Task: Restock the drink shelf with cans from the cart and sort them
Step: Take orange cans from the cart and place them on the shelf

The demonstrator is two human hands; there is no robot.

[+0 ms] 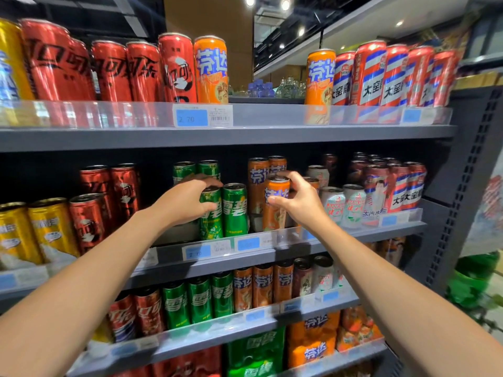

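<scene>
You face grey metal shelving [245,134] under a dark ceiling [299,31] dotted with round spotlights [250,0]

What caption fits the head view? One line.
Left hand grips a tall green can; right hand grips a tall orange can.

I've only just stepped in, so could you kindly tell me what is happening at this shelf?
A person is stocking the middle shelf of a grey metal drinks rack. The left hand grips a tall green metal can in the front row, and the right hand holds a tall orange metal can beside the other orange ones. Both cans stand upright on the shelf.
</scene>
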